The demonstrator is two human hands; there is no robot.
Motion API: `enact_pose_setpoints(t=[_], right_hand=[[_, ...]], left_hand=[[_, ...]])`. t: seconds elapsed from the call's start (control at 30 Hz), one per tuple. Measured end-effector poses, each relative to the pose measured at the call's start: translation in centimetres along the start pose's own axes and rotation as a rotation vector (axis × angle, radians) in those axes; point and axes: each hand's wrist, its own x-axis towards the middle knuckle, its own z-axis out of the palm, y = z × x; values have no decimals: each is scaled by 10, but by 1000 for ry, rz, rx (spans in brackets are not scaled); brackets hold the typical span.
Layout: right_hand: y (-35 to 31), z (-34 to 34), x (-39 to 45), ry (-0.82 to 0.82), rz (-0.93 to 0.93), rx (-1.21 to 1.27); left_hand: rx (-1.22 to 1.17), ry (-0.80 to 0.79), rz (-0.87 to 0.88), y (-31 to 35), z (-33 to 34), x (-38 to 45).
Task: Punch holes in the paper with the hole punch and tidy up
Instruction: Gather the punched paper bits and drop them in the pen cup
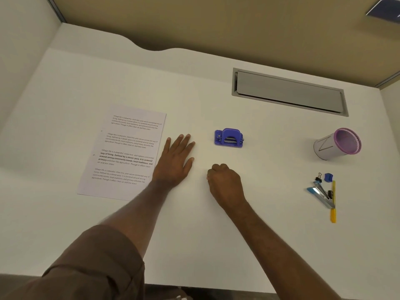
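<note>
A white tabletop point(216, 224) is seen from above, with both forearms reaching onto it. The left hand point(176, 162) is laid flat on the surface, its fingers point(184, 141) straight and released, nothing being held; its outer edge lies just beside the right border of the paper point(125, 152), and whether the two touch cannot be told. The paper is a printed sheet lying flat at the left, carrying four blocks of text, and two small marks are seen near its left margin, too small to be identified. The right hand point(225, 182) is rested on the tabletop near the middle with its fingers clenched into a fist; nothing can be seen held inside it. The hole punch point(228, 137), blue-purple, is set upright on the tabletop beyond the right hand, apart from both hands and from the paper. Far to the right, a cup point(337, 144) with a purple mesh lining is tipped on its side, its mouth turned toward the right. Nearer the front edge on the right, a stapler point(321, 194), a yellow pen point(333, 202), black binder clips point(318, 177) and a small blue sharpener point(328, 177) are gathered together. A grey hatch point(290, 92) is set into the tabletop at the back.
</note>
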Motion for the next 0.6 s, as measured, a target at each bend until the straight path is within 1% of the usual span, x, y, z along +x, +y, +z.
enact_pose_setpoints(t=[0.03, 0.13, 0.2, 0.3, 0.37, 0.43, 0.47, 0.53, 0.6], right_hand=[[0, -1, 2, 4, -17, -37], [5, 1, 9, -41, -70, -42], [10, 8, 13, -37, -13, -3], [24, 8, 10, 9, 163, 160], [39, 5, 6, 94, 346, 395], [56, 2, -2, 223, 534, 640], [65, -1, -5, 274, 597, 734], [81, -6, -11, 327, 703, 904], [100, -11, -17, 350, 775, 973]], left_hand=[[-1, 1, 0, 0, 0, 0], [-7, -3, -6, 1, 0, 0], [-11, -1, -6, 0, 0, 0], [-6, 4, 4, 0, 1, 0], [-5, 8, 2, 0, 1, -1], [-6, 11, -1, 1, 1, -1], [-4, 10, -2, 1, 1, -1], [-2, 7, -3, 1, 0, -1], [-2, 2, -4, 2, -1, -1]])
